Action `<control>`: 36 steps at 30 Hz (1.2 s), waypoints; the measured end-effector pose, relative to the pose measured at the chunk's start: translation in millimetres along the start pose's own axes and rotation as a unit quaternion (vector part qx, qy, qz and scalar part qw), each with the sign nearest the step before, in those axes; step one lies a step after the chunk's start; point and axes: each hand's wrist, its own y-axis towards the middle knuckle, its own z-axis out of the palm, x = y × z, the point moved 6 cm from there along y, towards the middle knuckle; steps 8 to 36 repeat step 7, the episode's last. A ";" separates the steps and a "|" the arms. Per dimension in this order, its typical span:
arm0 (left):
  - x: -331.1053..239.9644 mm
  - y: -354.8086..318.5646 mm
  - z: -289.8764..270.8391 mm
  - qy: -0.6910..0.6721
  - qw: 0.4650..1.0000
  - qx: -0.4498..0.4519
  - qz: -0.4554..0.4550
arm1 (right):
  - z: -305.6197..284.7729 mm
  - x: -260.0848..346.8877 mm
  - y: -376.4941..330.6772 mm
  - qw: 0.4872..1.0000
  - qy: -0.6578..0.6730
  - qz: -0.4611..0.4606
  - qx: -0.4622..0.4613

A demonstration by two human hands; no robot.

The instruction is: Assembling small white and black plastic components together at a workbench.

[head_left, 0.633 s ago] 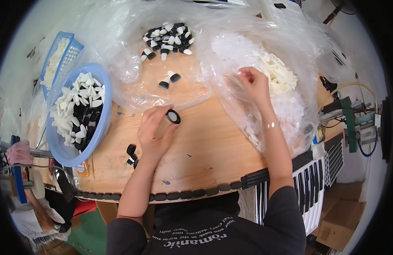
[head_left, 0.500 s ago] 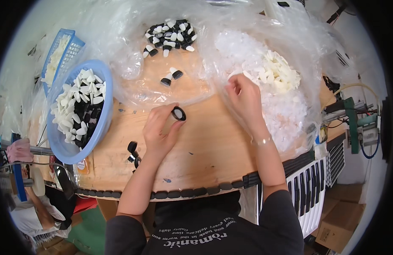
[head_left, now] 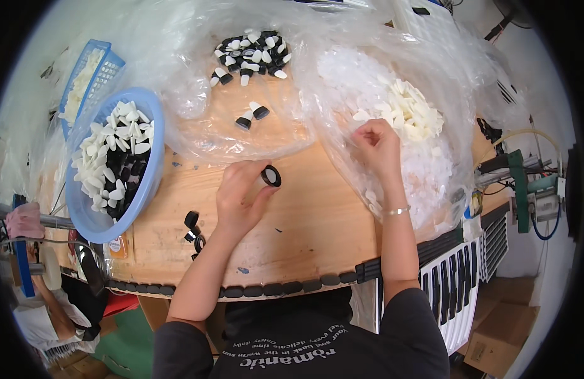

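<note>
Between thumb and fingertips, my left hand (head_left: 238, 197) grips a round black cap (head_left: 271, 175) with a pale inside, its hollow side turned up and to the right. My right hand (head_left: 379, 149) has its fingers pinched together over clear plastic sheeting. What they hold, if anything, is hidden. Close beyond it lies a heap of cream leaf-shaped pieces (head_left: 413, 114), and thin translucent pieces (head_left: 428, 174) spread beside it. Two black caps with white tips (head_left: 253, 116) lie on the sheeting ahead, short of a larger pile of such pieces (head_left: 253, 54).
A blue basin (head_left: 156, 165) of white and black pieces stands at the left, with a blue basket (head_left: 112, 66) behind it. Several loose black caps (head_left: 192, 219) lie by my left forearm. Black padding (head_left: 273, 289) lines the near edge of the wooden table (head_left: 311, 246).
My right hand has shifted to the right and a little nearer me, toward the translucent pieces. My left hand still holds the black cap, nearly in the same place.
</note>
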 end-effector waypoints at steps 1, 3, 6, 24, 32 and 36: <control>-1.0 -0.5 1.8 0.001 1.000 -0.006 0.007 | 10.5 17.1 -7.5 0.998 0.038 -0.038 0.024; -1.4 -2.5 1.2 0.009 1.000 -0.013 0.013 | 39.7 51.2 -28.9 0.988 0.109 -0.069 0.089; -5.2 -3.9 3.1 0.008 1.000 -0.025 0.016 | 69.4 77.7 -59.8 0.977 0.150 -0.095 0.118; -7.4 -4.4 3.9 -0.002 0.999 -0.031 0.017 | 75.3 84.0 -67.6 0.972 0.162 -0.129 0.113; -7.4 -4.4 3.9 -0.002 0.999 -0.031 0.017 | 75.3 84.0 -67.6 0.972 0.162 -0.129 0.113; -7.4 -4.4 3.9 -0.002 0.999 -0.031 0.017 | 75.3 84.0 -67.6 0.972 0.162 -0.129 0.113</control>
